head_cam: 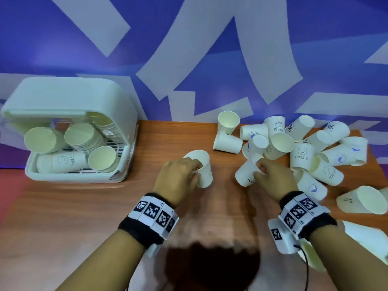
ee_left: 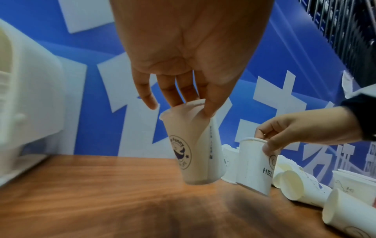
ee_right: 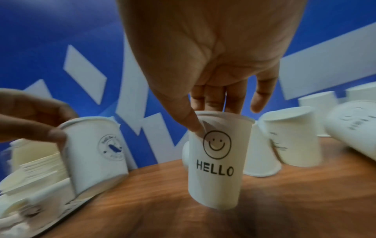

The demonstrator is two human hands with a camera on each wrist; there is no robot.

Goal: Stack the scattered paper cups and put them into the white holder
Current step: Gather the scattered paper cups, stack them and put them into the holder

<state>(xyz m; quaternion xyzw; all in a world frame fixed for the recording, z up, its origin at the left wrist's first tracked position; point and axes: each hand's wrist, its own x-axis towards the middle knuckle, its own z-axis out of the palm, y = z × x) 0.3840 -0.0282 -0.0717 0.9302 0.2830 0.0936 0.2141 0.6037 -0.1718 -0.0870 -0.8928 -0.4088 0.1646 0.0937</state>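
My left hand (head_cam: 184,171) pinches the rim of a white paper cup with a round whale logo (head_cam: 202,169) (ee_left: 191,151), thumb inside, held upright just above the wooden table (head_cam: 105,206). My right hand (head_cam: 266,175) pinches the rim of a "HELLO" smiley cup (head_cam: 246,172) (ee_right: 217,161), also held upright a little to the right. The white holder (head_cam: 69,127) stands at the left with its lid up; several stacks of cups lie in it. A heap of scattered cups (head_cam: 304,148) covers the table's right side.
A blue and white patterned wall (head_cam: 189,49) runs behind the table. More cups (head_cam: 363,200) lie near the right edge, some under my right forearm. The holder's slotted base (head_cam: 126,164) faces the bare wood between holder and hands.
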